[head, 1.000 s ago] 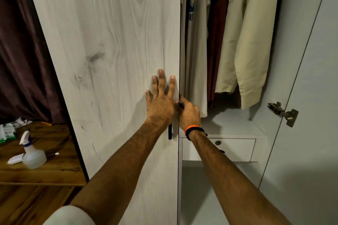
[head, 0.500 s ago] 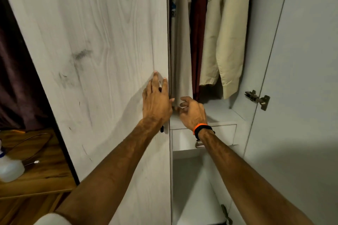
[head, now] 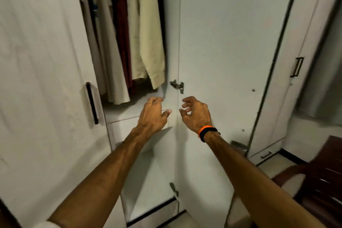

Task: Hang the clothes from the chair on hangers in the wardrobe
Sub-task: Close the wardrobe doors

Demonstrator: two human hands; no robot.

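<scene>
At the bottom of the frame two bare forearms rise from the lower corners toward the centre. Both hands are in the middle of the frame, in front of the open wardrobe (head: 172, 24). The left hand (head: 153, 114) is a little left of centre, its back toward the camera, the fingers loosely curled and holding nothing. The right hand (head: 195, 113) is just beside it on the right, apart from it by a small gap, its fingers also loosely bent and empty. On the right wrist sits a band (head: 207, 132), orange and black.

At the lower right edge of the frame part of a dark brown chair (head: 322, 176) is visible; it is blurred, and I cannot tell if clothes lie on it.

Behind the hands is a white shelf, and below it a white drawer (head: 125, 129), partly hidden by the left hand. On the left side of the frame stands the light wood-grain door (head: 42, 79) with a black handle (head: 92, 103) near its edge. Right of centre is the open white door (head: 231, 42), joined by a metal hinge (head: 177, 85) just above the hands.

Farther back, in the upper centre-left, clothes hang inside the wardrobe: a pale grey garment (head: 109, 55), a dark red garment (head: 121, 29) and a cream shirt (head: 146, 33) side by side. The hangers are not visible. At the upper right another white door has a black handle (head: 297, 67).
</scene>
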